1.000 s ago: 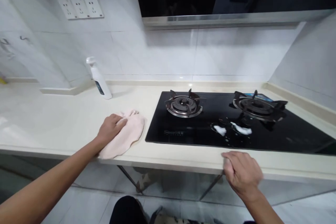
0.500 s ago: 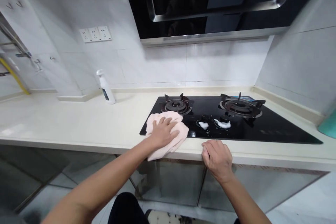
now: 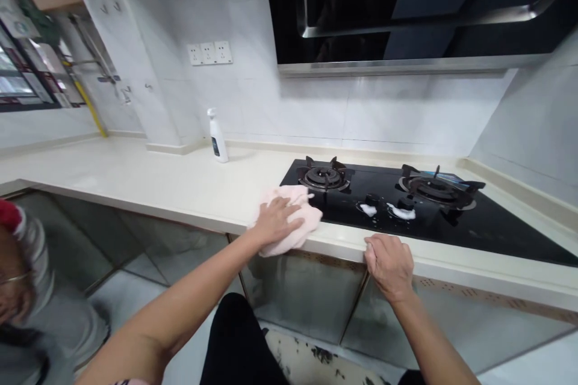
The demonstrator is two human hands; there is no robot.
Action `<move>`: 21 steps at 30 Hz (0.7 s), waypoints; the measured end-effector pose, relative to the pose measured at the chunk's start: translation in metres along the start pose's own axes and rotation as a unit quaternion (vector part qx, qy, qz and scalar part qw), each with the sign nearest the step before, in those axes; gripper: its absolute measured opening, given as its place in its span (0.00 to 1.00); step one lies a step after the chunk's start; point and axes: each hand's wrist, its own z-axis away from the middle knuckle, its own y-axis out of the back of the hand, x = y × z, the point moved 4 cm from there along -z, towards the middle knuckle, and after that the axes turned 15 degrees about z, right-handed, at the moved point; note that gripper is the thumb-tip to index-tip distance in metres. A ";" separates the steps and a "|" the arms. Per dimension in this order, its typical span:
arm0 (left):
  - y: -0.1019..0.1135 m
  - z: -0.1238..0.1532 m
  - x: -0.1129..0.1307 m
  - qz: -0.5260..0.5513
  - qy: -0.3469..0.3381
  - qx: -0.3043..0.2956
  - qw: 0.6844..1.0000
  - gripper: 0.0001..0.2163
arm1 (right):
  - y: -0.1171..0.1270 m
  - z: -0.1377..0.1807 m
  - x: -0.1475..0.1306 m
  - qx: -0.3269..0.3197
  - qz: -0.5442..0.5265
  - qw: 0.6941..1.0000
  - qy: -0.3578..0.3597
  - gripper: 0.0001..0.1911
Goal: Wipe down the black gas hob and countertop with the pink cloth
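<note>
My left hand (image 3: 276, 221) lies flat, fingers spread, on a pale pink cloth (image 3: 311, 216). The cloth covers the front left corner of the black gas hob (image 3: 347, 209) and part of the pale countertop beside it, with a fold over the front edge. My right hand (image 3: 389, 266) is closed in a loose fist and rests at the counter's front edge, in front of the hob. Nothing shows in its fingers. White foam (image 3: 403, 213) sits by the right knob, and a smaller patch of foam (image 3: 368, 210) by the left knob.
A white spray bottle (image 3: 217, 137) stands on the countertop (image 3: 149, 177) near the wall. Above the hob hangs a black range hood (image 3: 334, 6). Two burners, left (image 3: 324, 177) and right (image 3: 436, 189), rise from the glass. Another person (image 3: 40, 289) is at the lower left.
My left hand and the cloth have slid left across the hob's corner onto the countertop. My view has turned left, bringing the other person in. My right hand stays at the counter edge.
</note>
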 end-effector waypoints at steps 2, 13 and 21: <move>0.022 0.012 -0.060 -0.008 0.097 0.012 0.995 0.28 | -0.001 0.006 0.000 0.003 0.002 1.000 -0.005 0.07; 0.125 0.065 -0.250 -0.010 0.408 0.198 0.891 0.29 | -0.007 0.040 -0.009 0.021 0.009 0.998 -0.053 0.15; 0.049 0.090 -0.167 -0.013 0.311 0.280 0.908 0.24 | -0.007 0.042 -0.011 0.033 0.024 0.995 -0.095 0.16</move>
